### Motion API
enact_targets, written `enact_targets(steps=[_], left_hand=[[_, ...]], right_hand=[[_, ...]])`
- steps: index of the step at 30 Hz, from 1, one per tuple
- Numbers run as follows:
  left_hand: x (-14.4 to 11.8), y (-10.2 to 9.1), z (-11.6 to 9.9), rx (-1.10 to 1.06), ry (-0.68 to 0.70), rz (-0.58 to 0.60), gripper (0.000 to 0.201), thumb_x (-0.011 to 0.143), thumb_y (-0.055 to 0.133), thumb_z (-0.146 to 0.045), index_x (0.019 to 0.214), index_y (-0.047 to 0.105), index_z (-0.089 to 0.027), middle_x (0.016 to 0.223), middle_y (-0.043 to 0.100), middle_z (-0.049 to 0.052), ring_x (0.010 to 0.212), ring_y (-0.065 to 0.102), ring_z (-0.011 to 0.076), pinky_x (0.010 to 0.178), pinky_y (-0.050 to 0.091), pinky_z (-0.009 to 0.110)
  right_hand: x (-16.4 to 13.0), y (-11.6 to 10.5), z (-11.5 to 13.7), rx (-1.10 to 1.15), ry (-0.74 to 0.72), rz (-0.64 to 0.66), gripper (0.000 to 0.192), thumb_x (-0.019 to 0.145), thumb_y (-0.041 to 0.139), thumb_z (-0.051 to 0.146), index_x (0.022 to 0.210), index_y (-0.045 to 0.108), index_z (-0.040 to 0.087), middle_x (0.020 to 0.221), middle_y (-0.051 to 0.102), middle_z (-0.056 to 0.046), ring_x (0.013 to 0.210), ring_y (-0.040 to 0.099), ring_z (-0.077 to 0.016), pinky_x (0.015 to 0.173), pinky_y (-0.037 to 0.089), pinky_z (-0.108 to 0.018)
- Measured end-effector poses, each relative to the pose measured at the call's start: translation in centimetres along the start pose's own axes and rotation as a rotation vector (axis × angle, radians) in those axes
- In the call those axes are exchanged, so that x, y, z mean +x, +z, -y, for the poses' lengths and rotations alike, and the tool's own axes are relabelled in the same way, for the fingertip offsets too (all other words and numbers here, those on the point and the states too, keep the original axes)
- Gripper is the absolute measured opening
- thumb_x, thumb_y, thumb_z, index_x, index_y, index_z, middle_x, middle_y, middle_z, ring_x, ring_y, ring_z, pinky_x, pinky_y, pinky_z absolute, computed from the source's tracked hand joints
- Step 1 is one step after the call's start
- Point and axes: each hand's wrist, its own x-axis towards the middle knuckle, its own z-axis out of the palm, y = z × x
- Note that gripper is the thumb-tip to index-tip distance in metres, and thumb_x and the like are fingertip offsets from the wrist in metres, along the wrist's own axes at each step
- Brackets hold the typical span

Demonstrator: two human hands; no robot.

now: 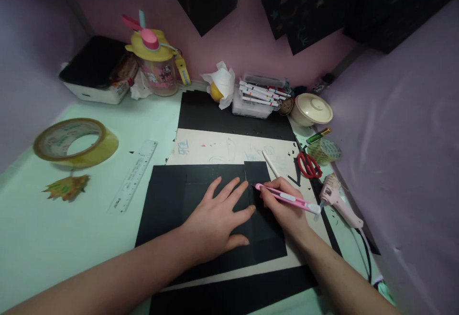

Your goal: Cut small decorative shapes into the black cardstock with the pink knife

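A creased sheet of black card (168, 200) lies on a white sheet (190, 150) with faint coloured drawings. Spread flat on the card, my left hand (218, 224) has its fingers apart and pointing away from me. My right hand (287, 205) grips a pink craft knife (287, 197) like a pen. The knife's tip is at the card, just right of my left fingertips, near a thin pale line close to the card's top edge. Beyond my right hand lies a slim white pen-like stick (271, 163).
Left are a tape roll (103, 145), a clear ruler (138, 176) and a leaf (66, 187). Red-handled scissors (309, 165) and a pink glue gun (339, 200) with a cord lie right. Behind stand a drink bottle (158, 73), markers (261, 96) and a lidded bowl (311, 109).
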Motion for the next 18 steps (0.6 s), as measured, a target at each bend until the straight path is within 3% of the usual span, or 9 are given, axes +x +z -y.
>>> enact_targets(steps=[18], left_hand=[[0.01, 0.09, 0.00, -0.001, 0.001, -0.006, 0.058, 0.087, 0.054, -0.061, 0.136, 0.047, -0.031, 0.158, 0.020, 0.014, 0.146, 0.014, 0.0352, 0.112, 0.008, 0.061]], right_hand=[[-0.18, -0.19, -0.16, -0.007, -0.043, 0.072, 0.011, 0.085, 0.062, 0.030, 0.078, 0.062, 0.020, 0.064, 0.064, 0.001, 0.056, 0.057, -0.0127, 0.054, 0.044, -0.024]])
